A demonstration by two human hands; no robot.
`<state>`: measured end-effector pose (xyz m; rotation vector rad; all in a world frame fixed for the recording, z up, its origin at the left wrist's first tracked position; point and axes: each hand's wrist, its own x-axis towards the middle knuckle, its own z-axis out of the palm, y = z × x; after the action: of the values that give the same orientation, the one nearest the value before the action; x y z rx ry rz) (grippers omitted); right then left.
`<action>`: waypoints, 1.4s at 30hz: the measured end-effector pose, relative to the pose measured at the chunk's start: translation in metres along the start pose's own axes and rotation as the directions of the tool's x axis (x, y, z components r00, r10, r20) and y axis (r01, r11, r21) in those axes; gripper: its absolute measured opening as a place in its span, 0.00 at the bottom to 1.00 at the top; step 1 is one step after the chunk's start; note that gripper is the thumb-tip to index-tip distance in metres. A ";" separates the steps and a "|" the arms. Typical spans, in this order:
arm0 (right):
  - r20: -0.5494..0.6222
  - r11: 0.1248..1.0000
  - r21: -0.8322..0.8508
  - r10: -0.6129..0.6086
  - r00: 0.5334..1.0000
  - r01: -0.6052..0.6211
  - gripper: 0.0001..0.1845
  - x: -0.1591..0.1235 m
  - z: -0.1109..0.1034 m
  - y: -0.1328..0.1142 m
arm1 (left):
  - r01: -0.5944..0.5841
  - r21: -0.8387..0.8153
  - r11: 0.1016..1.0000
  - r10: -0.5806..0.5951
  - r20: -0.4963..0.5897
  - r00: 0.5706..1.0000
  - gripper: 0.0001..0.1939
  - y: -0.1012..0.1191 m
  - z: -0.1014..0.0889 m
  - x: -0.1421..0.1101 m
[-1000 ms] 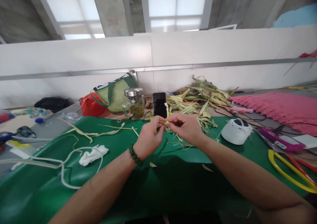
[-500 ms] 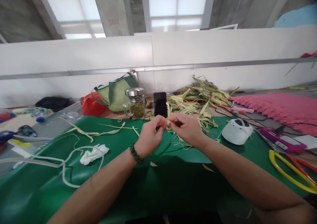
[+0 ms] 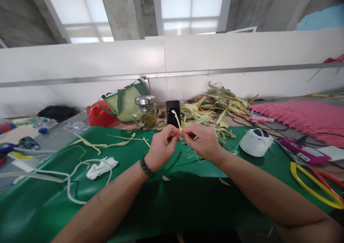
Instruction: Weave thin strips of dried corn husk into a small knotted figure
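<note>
A thin pale-yellow leaf strip [image 3: 177, 123] is held above the green table cover [image 3: 188, 196], pinched between the left hand [image 3: 161, 148] and right hand [image 3: 202, 141], both closed on it. Behind stand a black phone [image 3: 172, 111] and lidded glass jar [image 3: 146, 111].

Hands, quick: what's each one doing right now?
Left hand: closed, pinching the husk strip.
Right hand: closed, pinching the same strip.

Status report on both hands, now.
Left hand, right hand both pinching one pale husk strip above green mat. Nothing between them.
</note>
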<state>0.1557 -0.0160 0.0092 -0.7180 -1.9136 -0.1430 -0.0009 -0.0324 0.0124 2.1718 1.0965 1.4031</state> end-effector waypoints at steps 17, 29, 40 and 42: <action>0.097 0.921 0.308 0.218 0.971 -0.238 0.07 0.003 -0.002 0.000 | 0.029 -0.029 0.999 -0.028 0.037 0.999 0.08 0.002 -0.002 0.000; 0.204 0.677 0.566 0.437 0.876 -0.470 0.08 0.006 0.001 -0.001 | 0.053 -0.061 0.997 -0.046 0.107 0.993 0.11 0.001 -0.004 0.000; 0.298 0.813 0.416 0.302 0.906 -0.408 0.15 0.008 -0.010 0.000 | -0.054 0.172 0.984 0.022 0.186 0.982 0.23 -0.003 -0.003 0.000; 0.348 0.786 0.407 0.337 0.875 -0.465 0.15 0.009 -0.010 -0.001 | -0.053 0.220 0.974 0.007 0.206 0.978 0.22 -0.003 -0.002 0.000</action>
<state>0.1609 -0.0176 0.0215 -0.8103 -1.8750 0.7140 -0.0040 -0.0307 0.0110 2.4353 1.1976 1.0808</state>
